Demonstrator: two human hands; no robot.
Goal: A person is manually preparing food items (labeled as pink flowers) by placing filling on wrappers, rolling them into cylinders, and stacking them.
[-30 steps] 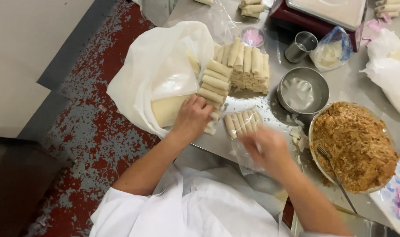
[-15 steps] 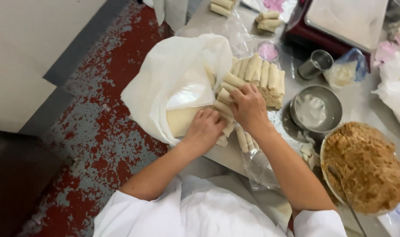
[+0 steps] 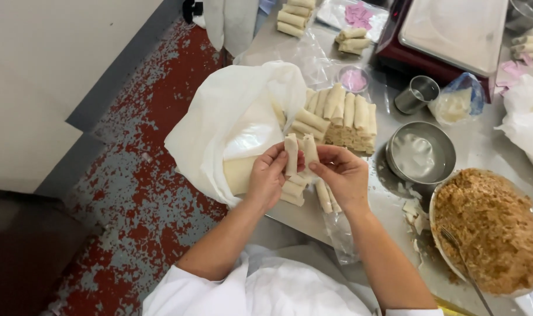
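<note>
Together, both hands (image 3: 306,175) hold two rolls (image 3: 300,153).

1 head view, looking steeply down, close over steel table (image 3: 313,216).

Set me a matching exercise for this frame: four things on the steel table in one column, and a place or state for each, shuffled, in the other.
Things:
1. two rolls
2. steel bowl
3. large bowl
4. small cup

Places or states:
A. heaped with brown filling, a utensil resting in it
B. standing by the red appliance
C. held upright between left hand and right hand
D. holding a little pale liquid, beside the stacked rolls

Pairs: 1-C, 2-D, 3-A, 4-B
</note>
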